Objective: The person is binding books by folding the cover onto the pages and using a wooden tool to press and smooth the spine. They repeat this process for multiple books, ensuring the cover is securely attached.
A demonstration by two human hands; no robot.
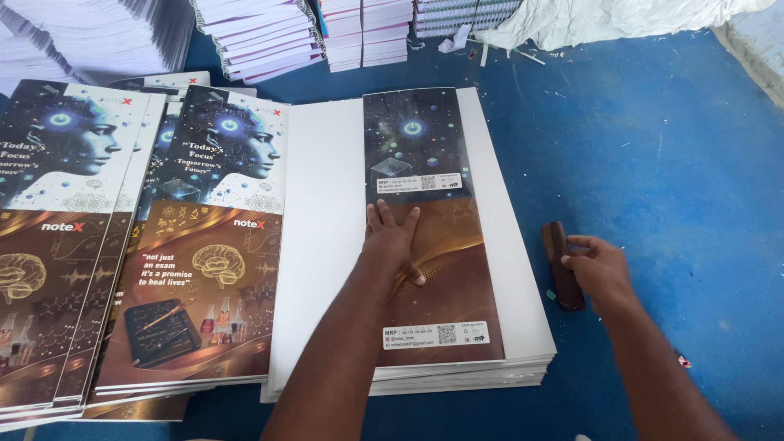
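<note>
My left hand point(394, 237) lies flat, fingers apart, on a folded printed cover point(441, 269) that is dark blue at the top and brown below. That cover rests on a stack of large white sheets point(322, 245) in the middle of the view. My right hand point(600, 269) is on the blue floor to the right of the stack, with its fingers touching a small dark brown block point(560, 263) that lies on the floor.
Fanned piles of printed covers point(196, 245) with a face and brain picture lie at the left. Stacks of bound paper point(261, 37) stand along the far edge, with a white cloth point(621, 20) at the back right. Blue floor point(694, 163) spreads to the right.
</note>
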